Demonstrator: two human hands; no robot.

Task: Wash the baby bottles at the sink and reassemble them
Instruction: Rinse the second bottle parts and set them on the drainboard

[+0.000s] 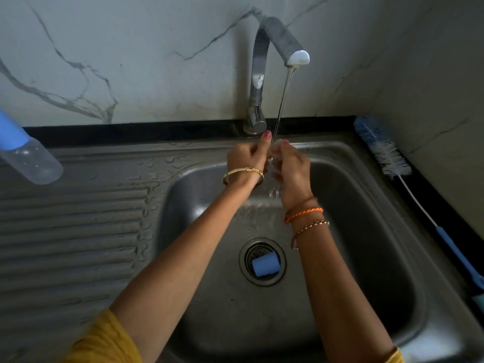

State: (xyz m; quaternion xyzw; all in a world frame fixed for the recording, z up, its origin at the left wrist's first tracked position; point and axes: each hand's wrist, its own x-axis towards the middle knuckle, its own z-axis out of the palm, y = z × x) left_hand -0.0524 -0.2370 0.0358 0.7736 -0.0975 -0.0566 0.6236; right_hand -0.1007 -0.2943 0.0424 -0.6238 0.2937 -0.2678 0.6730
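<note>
Both my hands are raised under the running tap over the steel sink. My left hand and my right hand pinch a small clear part between them in the water stream; it looks like a bottle teat, but I cannot tell for sure. A blue bottle collar lies on the sink drain. An assembled clear bottle with a blue top lies on its side at the far left of the draining board.
A long bottle brush with white and blue bristles and a blue handle lies on the black counter right of the sink. The ribbed draining board is wet. A marble-patterned wall stands behind the tap.
</note>
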